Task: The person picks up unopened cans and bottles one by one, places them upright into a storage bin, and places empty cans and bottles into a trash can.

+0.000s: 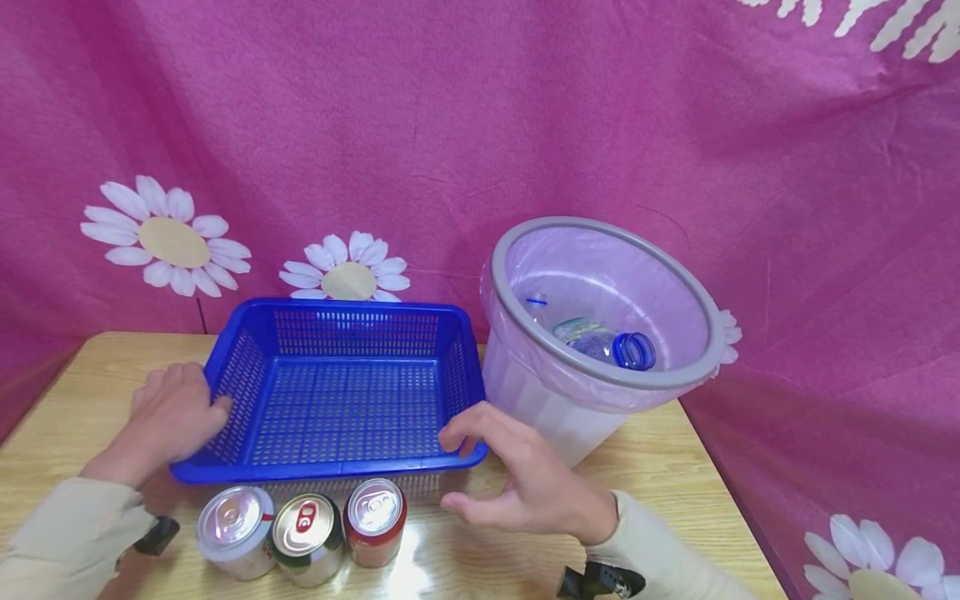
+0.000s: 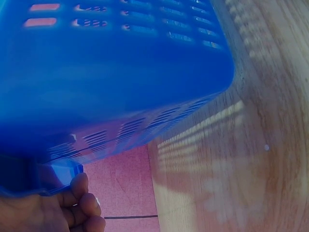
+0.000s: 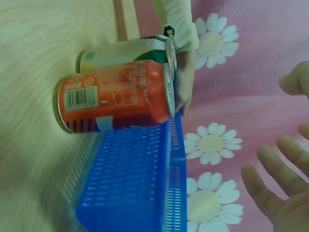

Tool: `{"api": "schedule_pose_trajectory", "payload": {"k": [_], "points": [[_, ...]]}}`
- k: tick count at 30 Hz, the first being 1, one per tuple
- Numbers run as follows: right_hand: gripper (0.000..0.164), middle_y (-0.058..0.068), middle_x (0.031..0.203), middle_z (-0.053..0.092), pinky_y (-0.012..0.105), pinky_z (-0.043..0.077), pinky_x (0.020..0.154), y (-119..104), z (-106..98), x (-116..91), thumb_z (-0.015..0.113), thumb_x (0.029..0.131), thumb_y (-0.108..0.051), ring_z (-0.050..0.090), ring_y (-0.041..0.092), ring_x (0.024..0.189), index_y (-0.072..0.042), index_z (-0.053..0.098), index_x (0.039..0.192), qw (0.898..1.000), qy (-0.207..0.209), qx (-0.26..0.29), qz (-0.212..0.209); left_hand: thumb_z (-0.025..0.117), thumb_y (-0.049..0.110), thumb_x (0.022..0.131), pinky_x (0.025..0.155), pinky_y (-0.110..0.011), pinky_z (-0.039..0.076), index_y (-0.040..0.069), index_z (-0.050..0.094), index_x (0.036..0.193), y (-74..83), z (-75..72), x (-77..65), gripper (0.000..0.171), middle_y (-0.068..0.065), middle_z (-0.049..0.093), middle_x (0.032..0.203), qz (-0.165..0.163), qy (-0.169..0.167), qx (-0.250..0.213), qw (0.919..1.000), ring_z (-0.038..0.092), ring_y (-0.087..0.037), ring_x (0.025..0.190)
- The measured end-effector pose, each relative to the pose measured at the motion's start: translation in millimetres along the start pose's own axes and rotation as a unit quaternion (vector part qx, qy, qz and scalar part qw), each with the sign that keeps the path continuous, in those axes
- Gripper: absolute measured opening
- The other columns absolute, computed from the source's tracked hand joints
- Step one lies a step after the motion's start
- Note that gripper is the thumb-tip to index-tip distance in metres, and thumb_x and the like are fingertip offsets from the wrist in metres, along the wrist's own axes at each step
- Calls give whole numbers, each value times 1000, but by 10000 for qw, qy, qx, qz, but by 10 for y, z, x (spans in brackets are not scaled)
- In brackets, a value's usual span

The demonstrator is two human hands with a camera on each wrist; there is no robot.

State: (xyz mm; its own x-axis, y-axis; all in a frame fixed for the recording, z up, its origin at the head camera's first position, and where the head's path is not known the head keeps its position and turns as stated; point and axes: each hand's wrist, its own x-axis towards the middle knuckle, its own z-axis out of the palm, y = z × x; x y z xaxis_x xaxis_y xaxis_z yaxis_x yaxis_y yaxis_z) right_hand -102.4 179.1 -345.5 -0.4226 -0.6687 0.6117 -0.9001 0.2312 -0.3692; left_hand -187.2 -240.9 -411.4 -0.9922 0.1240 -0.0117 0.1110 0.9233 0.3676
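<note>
Your left hand (image 1: 176, 417) is gripping the basket (image 1: 337, 468); your right hand (image 1: 528, 483) is hovering, spread wide, by its corner; three cans (image 1: 307, 537) are standing near.

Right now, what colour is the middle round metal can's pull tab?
The pull tab is red, showing best in the head view.

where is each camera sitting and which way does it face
Head: on the head, facing forward and down at the blue basket, three cans and the bin; left hand and right hand show.
Left wrist: on that wrist, facing the basket's outside and the table; left fingers show.
Right wrist: on that wrist, facing across cans to the pink cloth; right fingers, left hand and sleeve show.
Head and right wrist share the basket, cans, cloth.
</note>
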Motion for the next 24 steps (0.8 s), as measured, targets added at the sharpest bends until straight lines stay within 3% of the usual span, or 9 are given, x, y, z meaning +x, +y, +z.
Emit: {"api": "schedule_pose_trajectory", "payload": {"k": [7,24], "points": [[50,6,113,65,25,58,85,15,121,-86,83,86,-21,67,16,102,-5,57,125,9994,30,161,320,55,27,97,71,-43,31,-16,48,104,-1,4,-1,44,-25,47,91,-5,18,-27,10000,42,-42,88],[60,2,124,64,26,57,94,31,414,-280,83,85,-24,64,13,118,-8,54,135,9923,-595,263,1059,56,27,96,68,-41,31,-13,50,99,-14,13,12,41,-24,48,88,-18,114,-62,9999,43,-41,85]]}}
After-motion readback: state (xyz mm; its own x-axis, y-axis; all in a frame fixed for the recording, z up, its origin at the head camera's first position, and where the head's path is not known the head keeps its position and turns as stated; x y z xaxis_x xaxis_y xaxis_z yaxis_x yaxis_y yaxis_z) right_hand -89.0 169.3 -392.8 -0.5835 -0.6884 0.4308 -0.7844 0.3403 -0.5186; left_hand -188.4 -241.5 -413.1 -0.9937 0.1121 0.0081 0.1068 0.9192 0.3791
